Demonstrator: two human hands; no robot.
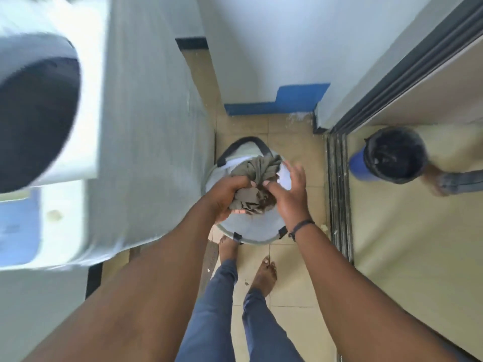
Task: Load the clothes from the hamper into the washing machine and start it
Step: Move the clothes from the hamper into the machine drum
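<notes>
Head view, left grip [230, 197] clenching olive garment [257, 171] over hamper [251, 231], right grip [290, 194] released, washing machine [78, 126] beside.

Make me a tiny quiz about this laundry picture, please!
1. True or false: the left hand grips the olive cloth.
2. Where is the hamper? A) on the washer B) on the floor beside the washer C) behind the sliding door
3. Fill in: the right hand has its fingers ____.

Key: 1 true; 2 B; 3 spread open, by the cloth
</notes>
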